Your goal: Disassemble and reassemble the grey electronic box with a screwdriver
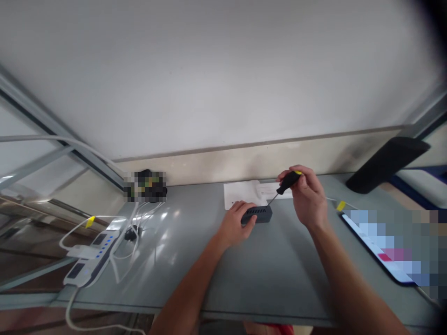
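My left hand [240, 221] is closed around the left part of a small dark grey box [264, 214] with a row of slots along its side. The box rests on the grey table [195, 260]. In my right hand [309, 197] is a screwdriver [289, 182] with a black handle and a yellow end, held at a slant. Its thin shaft points down and left, and the tip meets the top right edge of the box; I cannot make out a screw there. White papers [240, 193] lie just behind the box.
On the left stand a white power strip [89, 260] and tangled white cables [134, 242]. A partly blurred dark object [146, 186] sits at the back left. To the right are a lit tablet [380, 251] and a black cylinder [387, 165]. A wall panel [244, 83] rises behind.
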Demonstrator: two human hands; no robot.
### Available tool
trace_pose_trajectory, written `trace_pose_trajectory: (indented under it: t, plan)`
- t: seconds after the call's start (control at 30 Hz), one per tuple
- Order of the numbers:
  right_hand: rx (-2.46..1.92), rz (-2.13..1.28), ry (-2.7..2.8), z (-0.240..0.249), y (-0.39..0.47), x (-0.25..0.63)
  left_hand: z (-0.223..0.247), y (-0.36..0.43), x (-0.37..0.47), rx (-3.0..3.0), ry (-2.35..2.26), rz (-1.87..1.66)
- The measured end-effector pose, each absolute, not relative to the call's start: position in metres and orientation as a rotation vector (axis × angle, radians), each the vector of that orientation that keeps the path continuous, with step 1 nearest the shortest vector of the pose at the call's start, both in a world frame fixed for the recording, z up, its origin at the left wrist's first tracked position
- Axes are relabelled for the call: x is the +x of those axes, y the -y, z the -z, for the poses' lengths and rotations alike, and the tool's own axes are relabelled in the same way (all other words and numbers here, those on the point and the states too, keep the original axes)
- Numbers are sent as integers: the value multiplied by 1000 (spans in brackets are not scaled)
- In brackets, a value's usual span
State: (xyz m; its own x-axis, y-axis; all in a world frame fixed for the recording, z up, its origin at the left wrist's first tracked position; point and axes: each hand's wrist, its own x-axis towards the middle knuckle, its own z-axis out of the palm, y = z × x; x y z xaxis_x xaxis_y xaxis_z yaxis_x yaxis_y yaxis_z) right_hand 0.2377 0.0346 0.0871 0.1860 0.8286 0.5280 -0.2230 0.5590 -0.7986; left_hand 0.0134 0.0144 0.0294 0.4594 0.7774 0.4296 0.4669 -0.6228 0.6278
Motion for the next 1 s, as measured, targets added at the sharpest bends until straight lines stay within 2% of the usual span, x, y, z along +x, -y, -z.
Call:
trace_pose_trajectory:
  t: [0.2,0.43,1.0]
  plan:
    - [-727,-664,1147,-85,-34,238,-29,-15,13,2300,-1040,-995]
    - [-661,-777,1175,-89,-32,240,-29,-14,13,2305,-1027,-998]
    - [-755,-615,1107,-82,-36,235,-29,-14,12,2306,-1019,-989]
